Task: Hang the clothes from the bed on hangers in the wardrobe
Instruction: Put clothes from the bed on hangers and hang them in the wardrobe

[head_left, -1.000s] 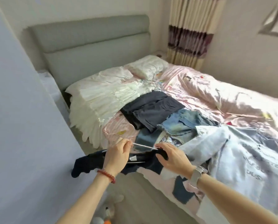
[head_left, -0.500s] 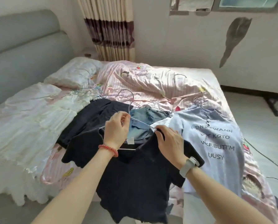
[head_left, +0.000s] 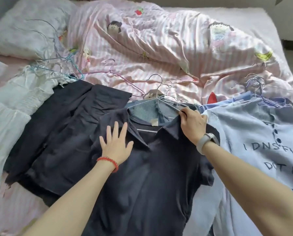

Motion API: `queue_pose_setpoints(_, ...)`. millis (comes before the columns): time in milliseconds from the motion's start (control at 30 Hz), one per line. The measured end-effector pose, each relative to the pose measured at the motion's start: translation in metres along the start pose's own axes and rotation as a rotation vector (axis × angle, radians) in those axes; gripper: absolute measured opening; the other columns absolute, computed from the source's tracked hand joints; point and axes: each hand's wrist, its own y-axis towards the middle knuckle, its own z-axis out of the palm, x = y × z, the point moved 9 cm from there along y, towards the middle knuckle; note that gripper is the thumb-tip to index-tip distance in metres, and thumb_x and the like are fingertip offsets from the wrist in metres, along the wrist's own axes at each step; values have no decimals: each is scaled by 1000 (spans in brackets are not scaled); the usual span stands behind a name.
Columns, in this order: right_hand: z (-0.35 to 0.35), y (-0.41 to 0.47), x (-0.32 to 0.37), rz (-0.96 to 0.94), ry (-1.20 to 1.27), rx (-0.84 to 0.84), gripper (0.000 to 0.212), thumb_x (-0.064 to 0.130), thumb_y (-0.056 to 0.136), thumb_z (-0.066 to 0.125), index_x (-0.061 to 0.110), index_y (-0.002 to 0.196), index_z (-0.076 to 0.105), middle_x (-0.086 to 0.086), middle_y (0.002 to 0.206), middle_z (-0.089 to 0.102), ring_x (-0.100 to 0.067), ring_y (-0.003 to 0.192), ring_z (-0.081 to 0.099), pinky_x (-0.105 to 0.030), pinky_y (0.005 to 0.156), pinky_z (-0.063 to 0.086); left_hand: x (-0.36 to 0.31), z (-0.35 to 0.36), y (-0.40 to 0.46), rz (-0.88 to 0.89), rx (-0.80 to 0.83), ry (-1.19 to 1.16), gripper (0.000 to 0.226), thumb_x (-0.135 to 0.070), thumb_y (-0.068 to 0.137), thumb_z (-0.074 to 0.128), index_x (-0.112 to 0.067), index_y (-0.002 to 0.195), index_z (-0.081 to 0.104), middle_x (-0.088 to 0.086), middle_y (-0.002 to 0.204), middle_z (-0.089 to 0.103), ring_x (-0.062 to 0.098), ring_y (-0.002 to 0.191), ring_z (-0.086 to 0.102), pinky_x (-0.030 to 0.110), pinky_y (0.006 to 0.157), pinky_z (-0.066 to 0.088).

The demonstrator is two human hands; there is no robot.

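Note:
A dark navy collared shirt (head_left: 152,181) lies flat on the bed, front up, with a silver wire hanger (head_left: 161,97) partly inside its neck. My left hand (head_left: 116,142) presses flat on the shirt's left shoulder, fingers spread. My right hand (head_left: 192,122) pinches the hanger's right arm and the shirt's right shoulder at the collar. A denim garment (head_left: 147,111) lies under the collar. To the left lies another dark garment (head_left: 64,130), to the right a light blue shirt (head_left: 264,142) with printed letters on hangers.
A white ruffled dress (head_left: 14,106) lies at the far left. Several loose wire hangers (head_left: 108,72) are scattered on the pink striped cartoon duvet (head_left: 159,45). A white pillow (head_left: 26,24) sits at the back left.
The dark shirt has gone from held up to lying flat on the bed. My left hand let go of the hanger and now presses the shirt. The view has moved closer over the bed.

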Motion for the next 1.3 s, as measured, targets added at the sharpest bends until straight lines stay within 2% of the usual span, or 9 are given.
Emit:
queue_pose_setpoints(200, 60, 11, -31, 96, -48, 134, 23, 25, 95, 41, 17, 107, 59, -5, 108, 65, -29, 108, 48, -42, 91, 27, 1, 44, 25, -2, 83, 45, 76, -42, 92, 43, -30, 146, -10, 1, 156, -14, 30, 142, -12, 54, 112, 5)
queue_pose_setpoints(300, 53, 25, -22, 93, -23, 39, 23, 24, 95, 41, 16, 107, 60, -6, 107, 64, -29, 107, 47, -41, 89, 26, -5, 23, 40, 31, -86, -46, 72, -34, 92, 46, -25, 148, 1, 7, 156, -7, 32, 142, -6, 52, 114, 8)
queue_pose_setpoints(400, 30, 48, -16, 133, -3, -102, 23, 26, 95, 40, 17, 106, 59, -7, 109, 62, -29, 111, 45, -41, 90, 26, -11, -5, 42, 69, -323, 18, 65, -33, 92, 43, -24, 148, 10, 9, 156, 4, 32, 142, -1, 53, 112, 6)
queue_pose_setpoints(500, 27, 65, -30, 191, -68, 87, 31, 37, 95, 39, 28, 122, 52, 0, 135, 47, -25, 131, 29, -57, 104, 16, -18, 23, 42, 178, -39, 191, 61, -41, 95, 33, -27, 148, 4, 3, 157, -1, 28, 143, -5, 52, 113, 5)
queue_pose_setpoints(567, 31, 58, -28, 91, -155, 251, 41, 41, 94, 39, 30, 134, 39, 4, 148, 30, -22, 139, 15, -65, 105, 7, -13, 40, 37, 158, 162, 222, 60, -42, 96, 30, -28, 148, 2, 0, 157, -4, 26, 143, -6, 50, 114, 2)
queue_pose_setpoints(633, 30, 41, -15, -13, -178, 279, 49, 36, 94, 40, 25, 141, 28, 2, 152, 22, -22, 141, 11, -62, 108, 10, -15, 36, 30, 119, 177, 143, 58, -39, 97, 32, -26, 147, 7, 0, 157, -3, 24, 143, -7, 49, 114, 1)
queue_pose_setpoints(933, 8, -85, 139, -278, 91, 351, 45, 22, 94, 40, 20, 138, 36, 1, 148, 32, -21, 140, 19, -48, 110, 15, 25, -66, -68, -108, -164, -105, 51, -28, 96, 37, -22, 144, 23, 1, 155, 15, 18, 142, 9, 45, 114, 9)
queue_pose_setpoints(1067, 3, -167, 217, -501, 112, 457, 44, 21, 95, 37, 20, 138, 36, 2, 146, 35, -21, 139, 20, -44, 111, 16, 81, -79, -169, -259, -232, -110, 51, -29, 96, 36, -24, 145, 22, -2, 153, 19, 17, 142, 11, 45, 114, 11)
queue_pose_setpoints(1300, -4, -370, 304, -1002, 13, 673, 45, 22, 94, 35, 21, 139, 34, 5, 145, 35, -18, 138, 20, -44, 112, 16, 166, -47, -408, -690, -374, -179, 49, -27, 94, 38, -23, 142, 28, -1, 148, 30, 18, 134, 28, 38, 108, 23)
